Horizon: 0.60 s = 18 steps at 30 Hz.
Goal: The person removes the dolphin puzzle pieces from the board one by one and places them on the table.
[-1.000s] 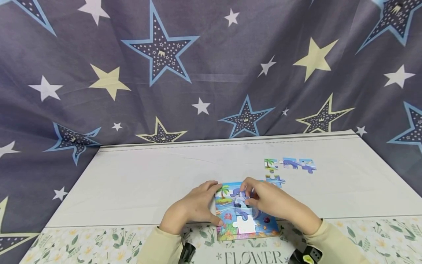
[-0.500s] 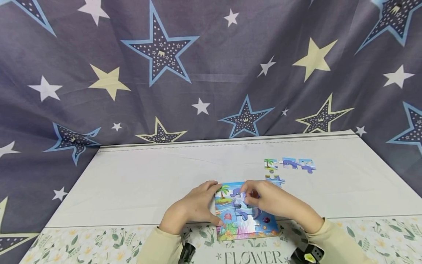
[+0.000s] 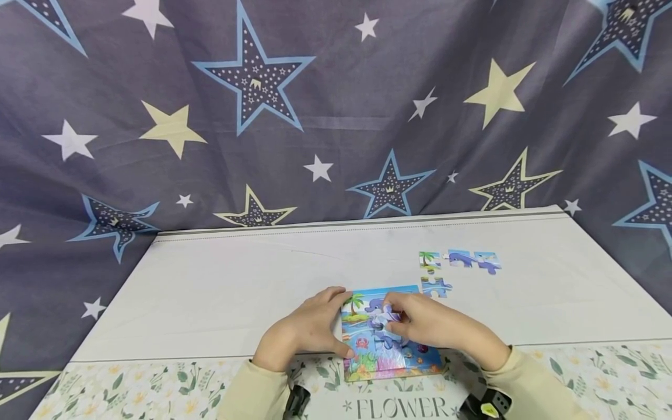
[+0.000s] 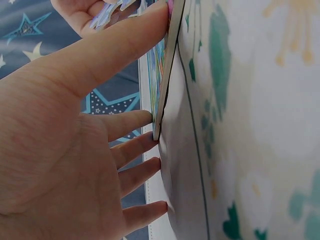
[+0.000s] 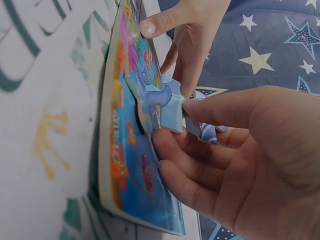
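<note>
A puzzle board (image 3: 367,367) with a sea picture lies before me at the front of the table. My left hand (image 3: 315,326) rests at its left edge, fingers spread and fairly straight; the thumb lies on the board's surface in the left wrist view. Over the board's middle, my right hand (image 3: 427,318) pinches puzzle pieces (image 5: 172,112) with blue and purple dolphin parts. More than one piece seems to be in that hand, but the fingers hide part of them. In the right wrist view, a piece (image 5: 142,107) below the fingers stands a little raised from the board.
Beyond the board lie several loose puzzle pieces: one with a palm tree (image 3: 429,259), a blue one (image 3: 436,287) below it, and dolphin pieces (image 3: 459,258) to the right. A star-patterned curtain (image 3: 336,122) hangs behind the white table (image 3: 236,291).
My right hand has come slightly down and nearer with its pieces. A bright white patch on the board's lower middle now shows purple and pink. The left hand stays put.
</note>
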Tool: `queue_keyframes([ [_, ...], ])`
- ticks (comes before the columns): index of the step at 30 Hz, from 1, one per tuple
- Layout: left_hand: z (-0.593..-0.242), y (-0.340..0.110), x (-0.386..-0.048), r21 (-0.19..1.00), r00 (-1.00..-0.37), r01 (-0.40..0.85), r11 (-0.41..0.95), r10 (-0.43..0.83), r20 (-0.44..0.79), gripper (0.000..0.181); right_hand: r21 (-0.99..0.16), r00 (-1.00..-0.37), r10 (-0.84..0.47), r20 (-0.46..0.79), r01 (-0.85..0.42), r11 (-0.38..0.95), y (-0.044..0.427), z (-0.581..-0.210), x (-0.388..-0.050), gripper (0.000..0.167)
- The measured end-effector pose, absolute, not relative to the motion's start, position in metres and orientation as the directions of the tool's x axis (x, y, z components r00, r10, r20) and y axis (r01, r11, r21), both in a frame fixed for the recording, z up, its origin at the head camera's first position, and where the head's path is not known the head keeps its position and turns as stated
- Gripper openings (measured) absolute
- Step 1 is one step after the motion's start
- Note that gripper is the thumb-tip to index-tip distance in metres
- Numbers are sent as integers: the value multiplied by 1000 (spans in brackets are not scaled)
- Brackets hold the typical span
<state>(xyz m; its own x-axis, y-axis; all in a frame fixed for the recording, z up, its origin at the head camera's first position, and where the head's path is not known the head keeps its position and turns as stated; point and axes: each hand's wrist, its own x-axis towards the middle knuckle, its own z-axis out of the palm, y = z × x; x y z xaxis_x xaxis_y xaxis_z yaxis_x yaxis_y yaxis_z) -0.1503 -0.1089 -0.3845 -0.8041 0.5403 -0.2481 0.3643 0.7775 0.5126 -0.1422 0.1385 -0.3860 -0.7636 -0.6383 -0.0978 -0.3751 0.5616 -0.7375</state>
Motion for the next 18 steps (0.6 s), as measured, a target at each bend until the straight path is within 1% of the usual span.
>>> queue_keyframes([
  [5,-384,-109,-150,512,-808,352,784,531,-257,104,-748,-754,-649,-105,-371,551,139,-386,-142,9],
  [18,-384,-108,-149,512,-811,342,788,523,-263,103,-741,-760,-636,-134,-349,574,141,-383,-140,7],
])
